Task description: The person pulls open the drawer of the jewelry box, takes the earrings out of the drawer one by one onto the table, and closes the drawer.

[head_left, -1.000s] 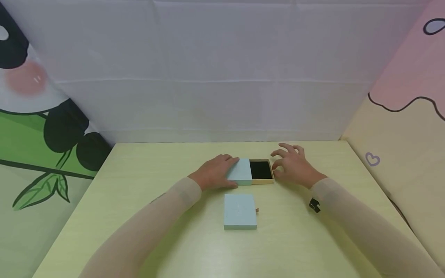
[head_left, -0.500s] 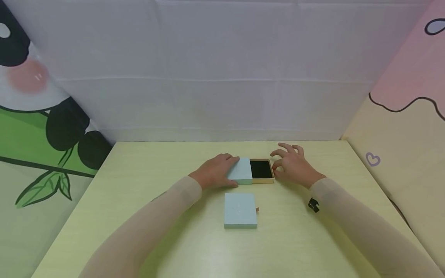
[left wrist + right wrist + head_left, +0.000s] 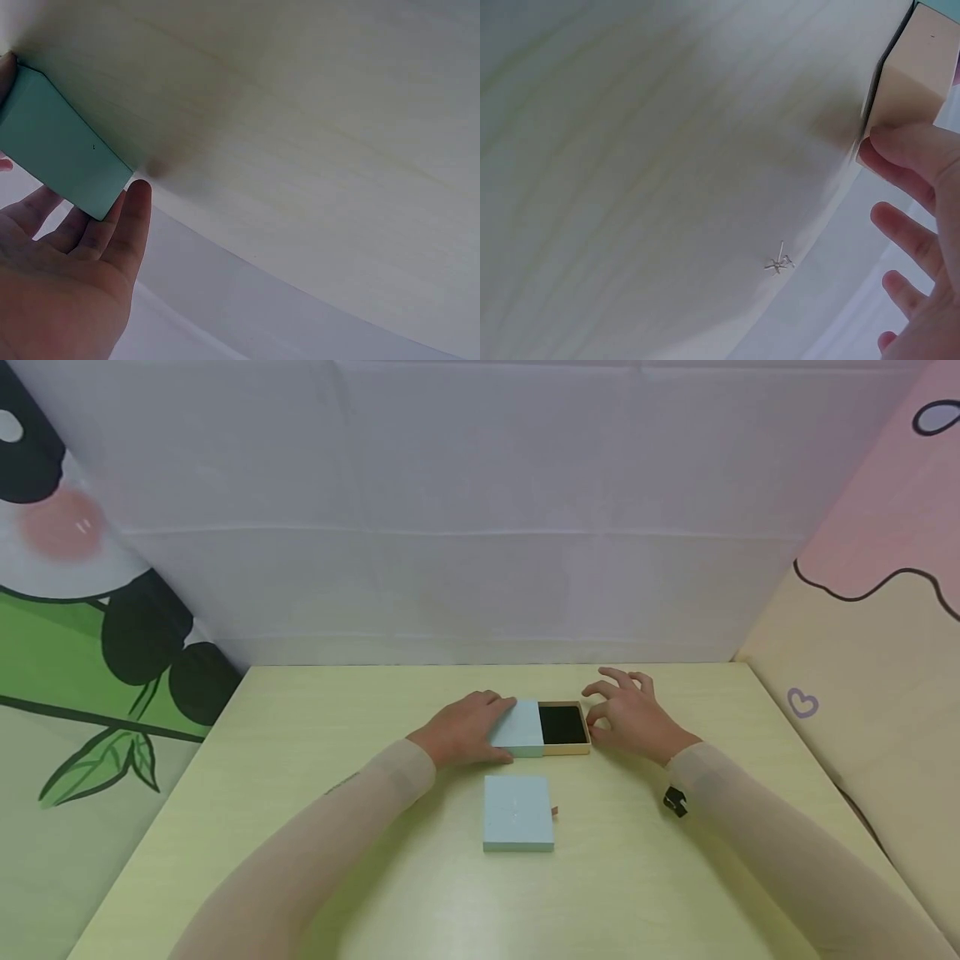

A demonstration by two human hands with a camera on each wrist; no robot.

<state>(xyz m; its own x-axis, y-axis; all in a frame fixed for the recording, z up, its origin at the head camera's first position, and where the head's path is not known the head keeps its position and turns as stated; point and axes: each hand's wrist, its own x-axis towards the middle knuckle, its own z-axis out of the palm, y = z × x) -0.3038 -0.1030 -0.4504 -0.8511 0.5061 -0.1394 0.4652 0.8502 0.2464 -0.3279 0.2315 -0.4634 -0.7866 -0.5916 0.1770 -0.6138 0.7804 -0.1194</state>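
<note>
A light blue drawer box [image 3: 517, 731] lies on the table, its tan inner drawer [image 3: 567, 749] slid partly out to the right. Black lining or a black content fills the exposed part of the drawer. My left hand [image 3: 467, 729] grips the blue sleeve at its left end, thumb on the near side and fingers on the far side. At the drawer's right end, my right hand [image 3: 637, 720] pinches with thumb and index finger, the other fingers spread. The exact spot pinched is hidden by the fingertips. Closer to me rests a second light blue box [image 3: 518, 814], closed, with a small brown tab at its right.
The pale wooden table [image 3: 337, 893] meets a white cloth backdrop [image 3: 465, 585] behind. Printed cloths stand at left and right. In the right wrist view, a small silvery star-like piece [image 3: 779, 264] lies near the table's edge.
</note>
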